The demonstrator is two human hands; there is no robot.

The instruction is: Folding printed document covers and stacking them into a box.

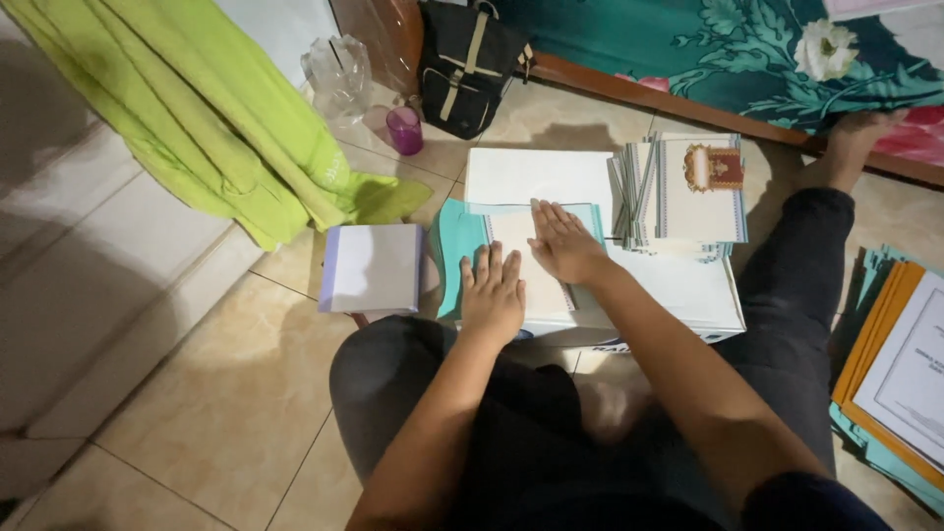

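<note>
My left hand (491,290) lies flat, fingers together, on a white sheet (511,236) that sits inside an open teal folder (452,246). Just to its right, my right hand (564,242) presses palm-down on the same sheet. The folder rests on a white cardboard box (688,295) in front of my crossed legs. A fanned stack of white booklets (688,192) with a red and gold emblem stands on the box at the right, close to my right hand.
A small white stack of paper (372,267) lies on the tiled floor at the left. A green cloth (226,118), a clear plastic bag (337,74), a purple cup (404,130) and a black backpack (467,64) sit behind. Orange and teal folders (900,364) lie at the right.
</note>
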